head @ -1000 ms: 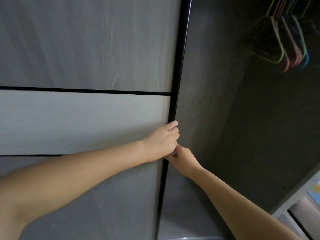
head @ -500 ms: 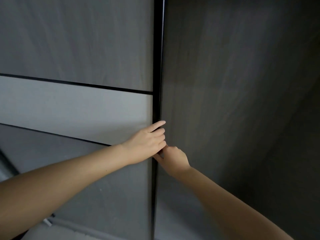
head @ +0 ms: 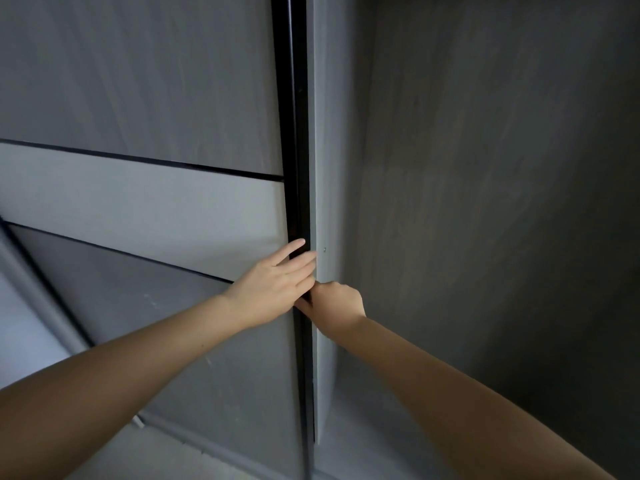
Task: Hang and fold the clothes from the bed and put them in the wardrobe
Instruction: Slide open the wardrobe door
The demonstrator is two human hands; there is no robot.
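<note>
The grey sliding wardrobe door [head: 145, 209] fills the left half of the view, and its black vertical edge [head: 294, 133] runs down the middle. My left hand [head: 273, 289] rests on that edge with its fingers stretched out straight. Just below it, my right hand [head: 337, 304] has its fingers curled in at the door's edge, and its fingertips are hidden in the gap. No clothes and no bed are in view.
A pale grey upright panel edge [head: 323, 168] stands right beside the black door edge. To the right is the dark inner wall of the wardrobe [head: 485, 202]. A strip of pale floor [head: 20, 323] shows at the lower left.
The view has swung left, so the coloured hangers at the upper right are out of sight. A pale panel edge now shows beside the door's black edge. My left fingers have straightened.
</note>
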